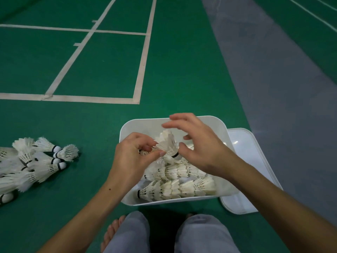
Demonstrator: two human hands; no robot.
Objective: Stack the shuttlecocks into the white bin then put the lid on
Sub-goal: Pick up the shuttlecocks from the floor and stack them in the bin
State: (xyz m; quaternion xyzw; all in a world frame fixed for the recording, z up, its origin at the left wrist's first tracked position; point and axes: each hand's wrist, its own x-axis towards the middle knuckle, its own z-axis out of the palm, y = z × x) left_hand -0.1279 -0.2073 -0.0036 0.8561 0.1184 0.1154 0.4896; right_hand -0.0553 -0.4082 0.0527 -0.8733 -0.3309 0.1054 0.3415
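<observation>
On the green court floor (182, 70), just in front of the person's knees, stands the white bin (138, 125), its long side running left to right. Inside it lie rows of shuttlecocks (182, 187), nested one into another in lines along the bin's length, with the cork ends pointing left and the feather skirts opening to the right.

Above these rows both hands meet over one held shuttlecock (167, 143). It sits tilted, its black-banded cork end down and toward the right, the feathers fanning up and to the left. The left hand (131, 157) pinches the feather skirt between thumb and curled fingers. The right hand (200, 143) hovers at the cork end, thumb near the cork and fingers spread loosely above the feathers; whether it truly grips cannot be told.

The lid (249, 157) lies flat on the floor, touching the bin's right side and partly tucked behind it. A loose pile of shuttlecocks (36, 161) lies well apart to the left, corks mostly pointing right.
</observation>
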